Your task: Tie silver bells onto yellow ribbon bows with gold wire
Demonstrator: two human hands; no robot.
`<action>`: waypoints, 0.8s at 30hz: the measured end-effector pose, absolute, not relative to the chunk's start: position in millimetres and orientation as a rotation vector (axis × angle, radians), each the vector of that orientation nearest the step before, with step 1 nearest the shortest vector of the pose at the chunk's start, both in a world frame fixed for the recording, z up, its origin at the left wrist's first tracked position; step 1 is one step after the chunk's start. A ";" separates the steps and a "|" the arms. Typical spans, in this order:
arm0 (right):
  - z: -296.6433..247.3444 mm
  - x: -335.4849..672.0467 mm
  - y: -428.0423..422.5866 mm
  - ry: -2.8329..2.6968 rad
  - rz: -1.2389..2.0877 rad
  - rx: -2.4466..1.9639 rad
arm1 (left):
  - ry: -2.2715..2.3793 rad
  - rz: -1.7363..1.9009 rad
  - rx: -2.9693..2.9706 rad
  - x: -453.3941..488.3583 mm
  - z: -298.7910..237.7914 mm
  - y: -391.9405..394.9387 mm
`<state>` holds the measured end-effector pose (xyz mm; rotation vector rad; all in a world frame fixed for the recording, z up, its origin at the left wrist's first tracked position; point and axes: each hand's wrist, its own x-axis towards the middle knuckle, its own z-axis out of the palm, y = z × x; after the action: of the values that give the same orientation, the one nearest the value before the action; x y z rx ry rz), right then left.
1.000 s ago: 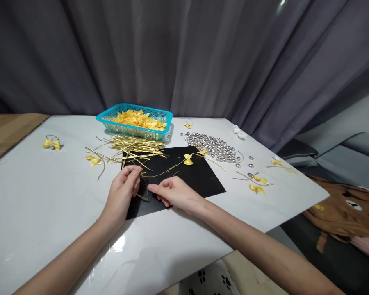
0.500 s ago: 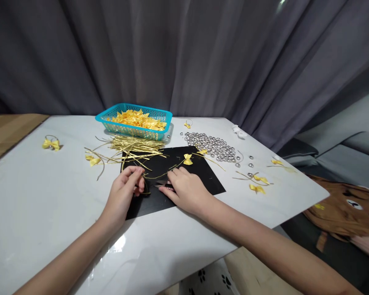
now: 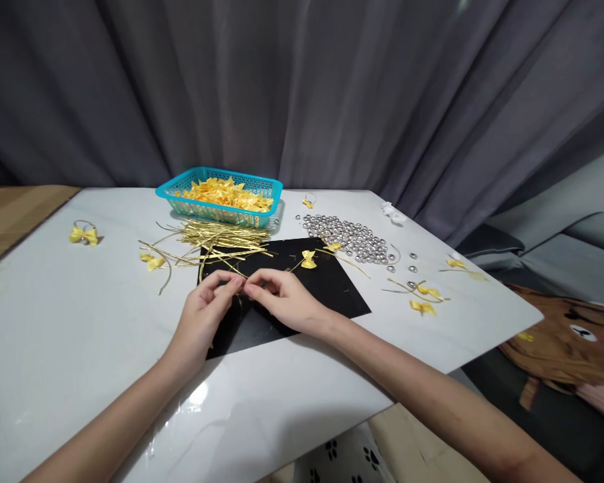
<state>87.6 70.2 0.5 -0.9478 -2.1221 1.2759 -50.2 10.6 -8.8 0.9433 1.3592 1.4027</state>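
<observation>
Over the black mat, my left hand is closed, pinching a thin gold cord between thumb and fingertips. My right hand pinches the same spot, its fingertips almost touching the left ones. The fingers hide most of the cord. Just beyond my right hand lies a yellow ribbon bow, a gold cord running from it towards that hand. Behind my left hand is a pile of gold cords, partly overlapping the mat. The scissors are out of sight, possibly under my right hand.
A turquoise basket of yellow bows stands at the back. Silver beads spread to the right of it. Bows with cords lie at the right, another bow at the left. A ringed bow sits far left; crumpled white tissue lies at back right.
My right hand has moved left from the scissors to meet my left hand and now pinches the gold cord. The scissors no longer show. My left hand has barely moved.
</observation>
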 end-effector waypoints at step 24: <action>18.2 142.4 51.1 -2.510 0.692 -1.390 | 1.299 1.377 0.971 -49.8 -5.5 10.0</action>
<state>142.4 51.1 18.2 -1.3901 -2.5098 0.6919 -49.8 10.0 -5.5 0.9708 1.2987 1.3772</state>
